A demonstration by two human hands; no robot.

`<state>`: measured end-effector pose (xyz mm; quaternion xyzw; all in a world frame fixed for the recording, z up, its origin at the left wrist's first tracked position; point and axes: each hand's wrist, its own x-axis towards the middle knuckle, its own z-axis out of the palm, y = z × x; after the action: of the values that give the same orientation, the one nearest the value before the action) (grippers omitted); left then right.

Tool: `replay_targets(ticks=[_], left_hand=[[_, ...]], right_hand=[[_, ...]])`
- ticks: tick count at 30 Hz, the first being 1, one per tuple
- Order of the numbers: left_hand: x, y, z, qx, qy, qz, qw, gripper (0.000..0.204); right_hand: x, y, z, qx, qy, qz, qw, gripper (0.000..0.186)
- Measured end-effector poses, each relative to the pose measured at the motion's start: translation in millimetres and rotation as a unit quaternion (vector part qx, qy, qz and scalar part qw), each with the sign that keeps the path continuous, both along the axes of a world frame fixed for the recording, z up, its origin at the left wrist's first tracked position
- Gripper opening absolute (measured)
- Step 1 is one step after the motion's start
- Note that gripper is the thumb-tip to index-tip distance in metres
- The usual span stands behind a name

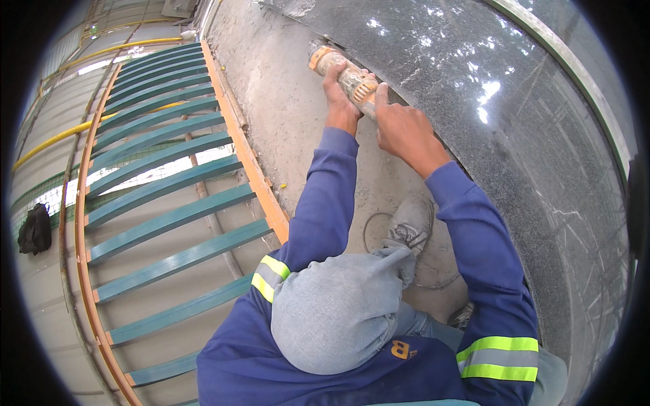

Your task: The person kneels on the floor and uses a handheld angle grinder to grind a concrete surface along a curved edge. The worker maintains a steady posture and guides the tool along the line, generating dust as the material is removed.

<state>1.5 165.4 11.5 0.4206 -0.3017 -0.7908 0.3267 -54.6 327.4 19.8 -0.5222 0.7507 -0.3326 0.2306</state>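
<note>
While a knee in pale blue denim (338, 318) bulges up closest to the camera, dark blue sleeves (482, 227) stretch forward on either side of it, each crossed by a yellow-and-grey reflective band (499, 357). Beyond the cuffs, both hands are closed on a dusty orange-and-grey power tool (351, 82), long and cylindrical, held aslant with its head pointing up and to the left. The left hand (340, 98) wraps the middle of the body, fingertips showing on the far side; the right hand (406, 130) grips the rear end, one digit laid along the casing. The tool is beside the near edge of a large, dark, speckled slab (494, 183), which fills the right side and mirrors bright patches of light; whether the head touches that edge I cannot tell. Lower down, between the arms, a grey shoe (412, 222) rests on the dusty floor (271, 95), with a thin dark cable (369, 230) looping just beside it. Over to the left stands a long frame of teal slats (169, 193) between orange rails (247, 159). Farther off are a yellow pipe (59, 144) and a black bag (35, 230).
</note>
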Motion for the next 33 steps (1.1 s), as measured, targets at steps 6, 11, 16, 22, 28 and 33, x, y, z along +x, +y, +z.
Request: replay_targets(ticks=[6,11,16,22,28,33], left_hand=[[4.2,-3.3,-1.9,0.013,-0.007,-0.008,1.000,0.040],[2.7,23.5,14.6,0.009,-0.021,0.001,1.000,0.042],[9.4,19.3,9.5,-0.010,-0.016,-0.025,0.999,0.061],[2.9,19.7,9.8,-0.004,-0.022,0.001,1.000,0.040],[2.6,-2.4,0.1,0.004,-0.023,-0.008,1.000,0.038],[0.0,-3.0,-3.3,0.005,-0.012,-0.015,1.000,0.038]], right_hand=[[0.2,3.6,5.7,0.012,-0.007,0.007,1.000,0.074],[-2.3,28.2,25.2,0.030,0.004,0.018,0.999,0.077],[-1.9,32.1,29.6,0.036,0.012,0.018,0.999,0.077],[-2.2,23.1,19.3,0.032,-0.006,0.015,0.999,0.078],[0.8,2.3,4.6,0.007,-0.009,0.002,1.000,0.075],[-1.0,2.7,3.2,0.008,-0.014,-0.009,1.000,0.073]])
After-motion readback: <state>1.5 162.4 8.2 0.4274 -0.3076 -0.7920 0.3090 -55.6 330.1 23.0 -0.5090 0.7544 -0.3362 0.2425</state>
